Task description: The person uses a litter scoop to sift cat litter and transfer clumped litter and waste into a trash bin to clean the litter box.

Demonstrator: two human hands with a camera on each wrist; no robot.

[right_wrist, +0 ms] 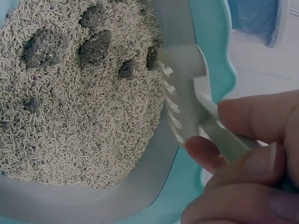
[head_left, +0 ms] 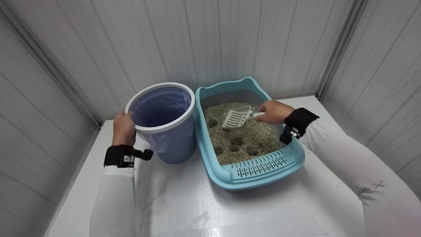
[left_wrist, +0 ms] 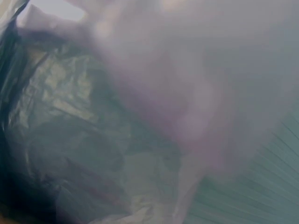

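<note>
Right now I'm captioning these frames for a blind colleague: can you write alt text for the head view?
A person's right hand holds a white slotted scoop over pale pellet litter dotted with dark clumps in a light blue litter box. Their left hand grips the rim of a bag-lined bin beside it on a white table.

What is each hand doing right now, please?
Left hand: closed, gripping the rim of the lined bin.
Right hand: closed, holding the white scoop over the litter tray.
</note>
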